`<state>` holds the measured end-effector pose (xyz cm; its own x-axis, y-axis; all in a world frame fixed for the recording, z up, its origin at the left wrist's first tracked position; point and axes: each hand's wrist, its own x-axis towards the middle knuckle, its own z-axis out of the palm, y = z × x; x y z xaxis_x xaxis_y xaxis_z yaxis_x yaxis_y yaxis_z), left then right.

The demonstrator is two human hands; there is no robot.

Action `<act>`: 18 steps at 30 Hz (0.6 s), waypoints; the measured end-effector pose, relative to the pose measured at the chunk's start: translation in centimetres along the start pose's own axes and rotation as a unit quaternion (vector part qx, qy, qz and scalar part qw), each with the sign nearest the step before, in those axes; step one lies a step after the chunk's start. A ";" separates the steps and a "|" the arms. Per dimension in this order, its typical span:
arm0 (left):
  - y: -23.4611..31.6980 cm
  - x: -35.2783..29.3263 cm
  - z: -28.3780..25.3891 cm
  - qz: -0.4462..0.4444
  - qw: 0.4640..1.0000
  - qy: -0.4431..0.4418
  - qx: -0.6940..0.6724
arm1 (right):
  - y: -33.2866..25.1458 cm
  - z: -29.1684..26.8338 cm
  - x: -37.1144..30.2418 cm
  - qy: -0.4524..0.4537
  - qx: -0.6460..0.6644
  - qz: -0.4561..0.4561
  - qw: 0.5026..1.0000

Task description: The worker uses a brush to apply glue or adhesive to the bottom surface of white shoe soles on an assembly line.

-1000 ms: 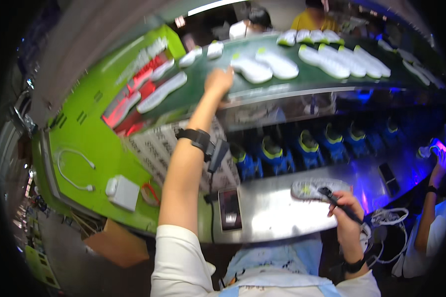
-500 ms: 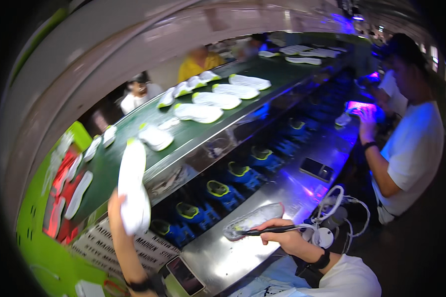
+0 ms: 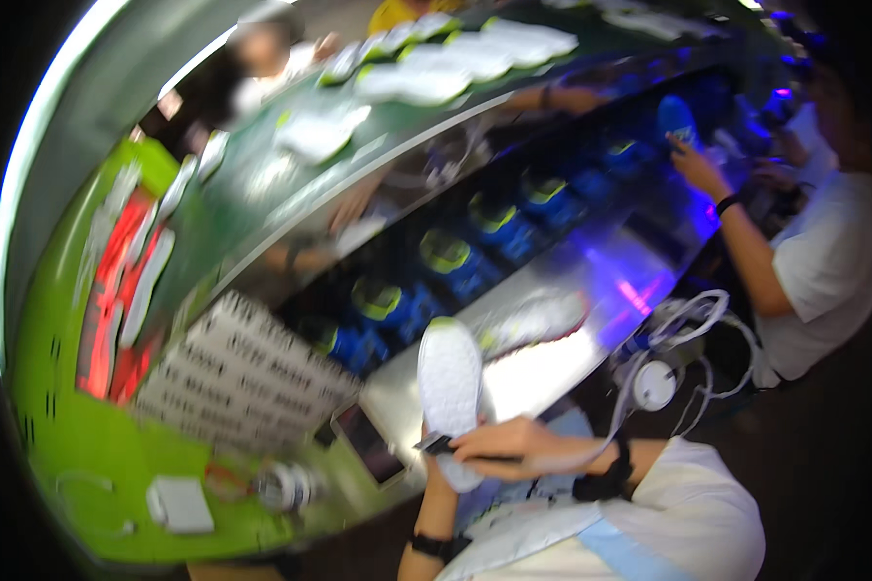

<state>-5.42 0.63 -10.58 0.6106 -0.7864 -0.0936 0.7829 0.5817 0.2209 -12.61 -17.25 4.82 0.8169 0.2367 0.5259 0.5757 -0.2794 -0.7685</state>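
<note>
My left hand [image 3: 436, 474] holds a white shoe sole [image 3: 450, 373] upright over the near edge of the metal bench; its fingers are mostly hidden behind the sole. In my right hand [image 3: 513, 447] is a dark-handled brush [image 3: 438, 443], its head at the lower part of the sole. Blur leaves it unclear whether the brush touches the sole. A white hose [image 3: 620, 407] runs near the right wrist. Just beyond, another sole with a speckled upper face [image 3: 538, 324] lies on the metal bench [image 3: 591, 358].
Blue shoe uppers [image 3: 446, 254] stand in a row behind the bench. A green belt above carries several white soles [image 3: 417, 82]. At left are a patterned box [image 3: 247, 378], a phone [image 3: 368, 443] and red trays [image 3: 116, 300]. A co-worker's hand [image 3: 698, 167] at right holds a blue-lit sole.
My left hand has brought the white sole down from beside the belt to my right hand. My right hand has moved the brush off the bench sole to the held one. The view has shifted.
</note>
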 end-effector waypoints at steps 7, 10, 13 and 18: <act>1.7 1.3 3.2 -0.040 0.979 -0.068 -0.188 | -1.0 1.9 1.2 -0.050 0.030 0.053 0.997; 2.0 1.3 5.7 0.053 0.992 0.040 -0.108 | -0.7 1.7 1.9 0.019 0.144 0.243 0.959; 4.0 0.9 5.2 -0.006 0.999 -0.038 -0.032 | -0.9 1.3 1.8 -0.083 0.083 0.131 0.984; 5.4 2.2 10.3 -0.129 0.985 0.061 0.100 | -1.1 0.0 2.7 -0.131 0.128 0.164 0.969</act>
<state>-1.12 -0.14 0.42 0.4132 -0.8649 -0.2850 0.8826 0.3033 0.3592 -11.07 -16.36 7.09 0.8986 0.4112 0.1532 0.2314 -0.1474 -0.9616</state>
